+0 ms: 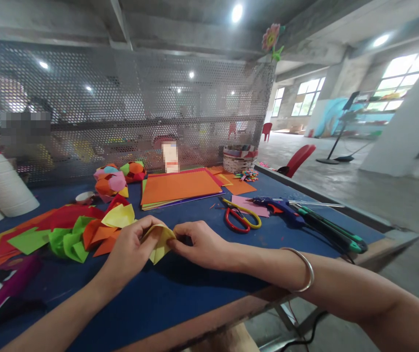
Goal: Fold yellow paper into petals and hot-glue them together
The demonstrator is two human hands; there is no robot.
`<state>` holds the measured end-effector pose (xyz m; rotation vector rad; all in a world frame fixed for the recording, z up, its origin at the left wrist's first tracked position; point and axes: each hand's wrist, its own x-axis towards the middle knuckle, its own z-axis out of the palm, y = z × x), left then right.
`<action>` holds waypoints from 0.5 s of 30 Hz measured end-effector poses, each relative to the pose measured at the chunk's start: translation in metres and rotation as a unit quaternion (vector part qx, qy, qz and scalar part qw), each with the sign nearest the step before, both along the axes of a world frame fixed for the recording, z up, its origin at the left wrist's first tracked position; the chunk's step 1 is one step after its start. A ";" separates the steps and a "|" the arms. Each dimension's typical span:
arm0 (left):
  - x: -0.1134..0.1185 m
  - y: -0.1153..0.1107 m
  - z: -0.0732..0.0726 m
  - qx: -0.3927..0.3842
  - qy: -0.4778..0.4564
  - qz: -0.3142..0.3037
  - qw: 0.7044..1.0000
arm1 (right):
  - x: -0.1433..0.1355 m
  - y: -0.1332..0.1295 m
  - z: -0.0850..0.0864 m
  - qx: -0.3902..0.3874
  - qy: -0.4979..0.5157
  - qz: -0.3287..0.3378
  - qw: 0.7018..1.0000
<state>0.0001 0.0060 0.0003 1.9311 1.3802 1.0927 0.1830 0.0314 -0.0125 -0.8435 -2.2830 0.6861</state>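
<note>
A small folded piece of yellow paper (160,246) is held above the blue table between both hands. My left hand (135,244) pinches its left side, with the fingers partly behind the paper. Its right edge is gripped between the thumb and fingers of my right hand (198,243). Just beyond my left hand lies another folded yellow piece (118,216), beside orange folded pieces (100,234) and green folded pieces (71,239). A stack of coloured sheets with orange on top (182,187) lies farther back.
Scissors (239,218), a glue gun (286,209) and a green-black cutter (332,230) lie at the right. A woven basket (239,159) stands at the back. Paper balls (111,181) sit back left; white cups (6,183) and a purple tool (10,291) are far left.
</note>
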 end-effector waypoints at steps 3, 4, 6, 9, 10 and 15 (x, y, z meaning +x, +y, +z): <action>-0.002 0.003 -0.003 -0.011 -0.004 0.005 1.000 | 0.000 0.002 -0.001 0.011 0.005 -0.002 1.000; -0.002 0.005 -0.005 -0.019 -0.007 0.006 1.000 | 0.001 0.002 -0.001 0.012 0.004 -0.007 1.000; -0.003 0.008 -0.008 -0.034 -0.010 0.008 0.999 | 0.001 0.004 -0.001 0.014 0.000 -0.025 1.000; -0.004 0.010 -0.010 -0.061 -0.007 0.004 0.998 | 0.001 0.007 -0.002 0.018 -0.002 -0.051 0.999; -0.003 0.010 -0.009 -0.072 -0.011 -0.002 0.997 | 0.000 0.008 -0.002 0.017 -0.001 -0.056 0.998; -0.002 0.008 -0.002 -0.143 -0.077 -0.032 0.986 | 0.001 0.009 -0.001 0.021 0.009 -0.063 0.998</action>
